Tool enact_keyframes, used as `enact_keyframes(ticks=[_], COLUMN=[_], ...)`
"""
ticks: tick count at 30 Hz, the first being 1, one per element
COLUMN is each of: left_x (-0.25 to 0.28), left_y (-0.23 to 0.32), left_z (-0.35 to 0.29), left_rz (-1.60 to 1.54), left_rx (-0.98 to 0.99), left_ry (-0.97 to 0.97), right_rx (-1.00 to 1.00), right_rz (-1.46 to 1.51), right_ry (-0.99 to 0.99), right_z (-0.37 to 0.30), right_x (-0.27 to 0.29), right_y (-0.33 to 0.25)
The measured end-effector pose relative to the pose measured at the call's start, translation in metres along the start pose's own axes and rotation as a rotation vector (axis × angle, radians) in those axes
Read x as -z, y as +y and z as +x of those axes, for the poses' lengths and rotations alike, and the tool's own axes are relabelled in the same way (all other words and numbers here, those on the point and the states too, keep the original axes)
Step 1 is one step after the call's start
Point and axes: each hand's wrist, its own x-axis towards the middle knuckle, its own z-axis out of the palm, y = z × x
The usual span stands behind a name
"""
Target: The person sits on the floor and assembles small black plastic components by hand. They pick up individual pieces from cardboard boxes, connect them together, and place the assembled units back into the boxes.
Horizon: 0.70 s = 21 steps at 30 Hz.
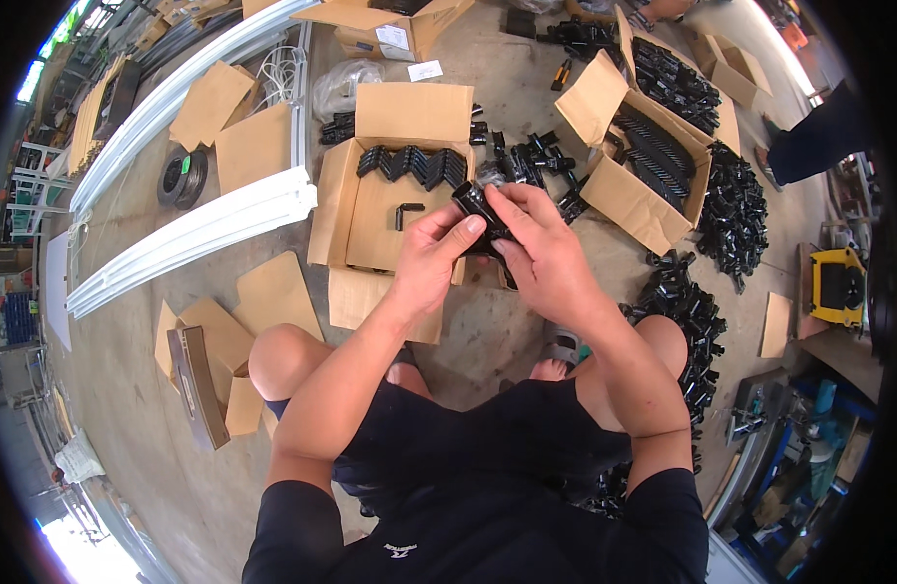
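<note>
A black tube-like fitting [473, 202] is held up between my two hands, over the right edge of an open cardboard box [375, 219]. My left hand [432, 255] grips it from the left, thumb lying along its side. From the right, the fingers of my right hand [546, 248] close on the same fitting; its lower part is hidden behind them. In the box, a zigzag row of black angled parts [409, 165] lines the far wall. One L-shaped black part [406, 213] lies alone on the box bottom.
Loose black fittings [536, 161] lie beyond my hands, with larger heaps [696, 355] at my right. Another open box [628, 206] holds rows of black parts. White rails [195, 238] and a black coil [183, 178] lie left. Another person's leg [808, 146] shows far right.
</note>
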Motion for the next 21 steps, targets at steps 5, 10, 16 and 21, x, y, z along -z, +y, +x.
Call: enact_keyframes(ticks=[5, 10, 16, 21], left_x=[0.000, 0.001, 0.007, 0.002], left_y=[0.007, 0.012, 0.012, 0.037], left_z=[0.003, 0.002, -0.001, -0.013], left_rz=[0.027, 0.071, 0.158, -0.042], left_rx=[-0.028, -0.058, -0.114, 0.071], left_ry=[-0.020, -0.049, -0.065, -0.386], right_rx=[0.027, 0.079, 0.146, 0.078], right_rz=[0.080, 0.107, -0.056, 0.418], right_ry=[0.028, 0.073, 0.042, -0.050], right_z=[-0.001, -0.004, -0.004, 0.004], right_x=[0.004, 0.002, 0.007, 0.037], right_y=[-0.001, 0.002, -0.005, 0.000])
